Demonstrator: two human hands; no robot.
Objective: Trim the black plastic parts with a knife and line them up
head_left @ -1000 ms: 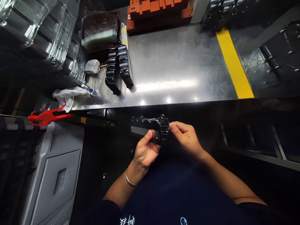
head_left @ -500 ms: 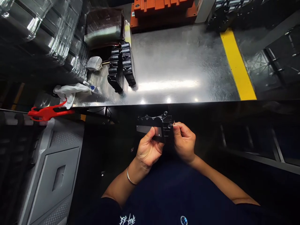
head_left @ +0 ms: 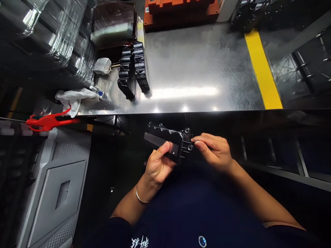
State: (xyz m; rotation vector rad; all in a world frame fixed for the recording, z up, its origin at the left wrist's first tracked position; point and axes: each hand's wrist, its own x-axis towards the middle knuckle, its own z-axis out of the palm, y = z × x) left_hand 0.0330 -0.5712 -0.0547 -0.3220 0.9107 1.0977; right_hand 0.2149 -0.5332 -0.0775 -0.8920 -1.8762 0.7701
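A black moulded part [head_left: 165,135] with a scalloped top, a flat glossy strip along its side and round eyelets at one end is held in front of my body, below the bench edge. My left hand [head_left: 159,163] is closed round its lower side, with the thumb pressed on the strip. At the part's eyelet end, my right hand [head_left: 214,150] pinches with thumb and forefinger. Whatever lies between those fingertips is too small to make out.
On the metal bench [head_left: 186,65] stand two similar black parts [head_left: 133,70]. Red-handled pliers [head_left: 50,121] and a white cloth [head_left: 73,98] lie at its left edge. Behind are an orange fixture [head_left: 181,15] and plastic-wrapped stacks [head_left: 59,31]. A yellow stripe [head_left: 263,69] marks the right.
The black part has tilted, its left end now higher and its eyelet end lower. My right hand has shifted right and turned so its fingers point left. My left hand keeps its hold.
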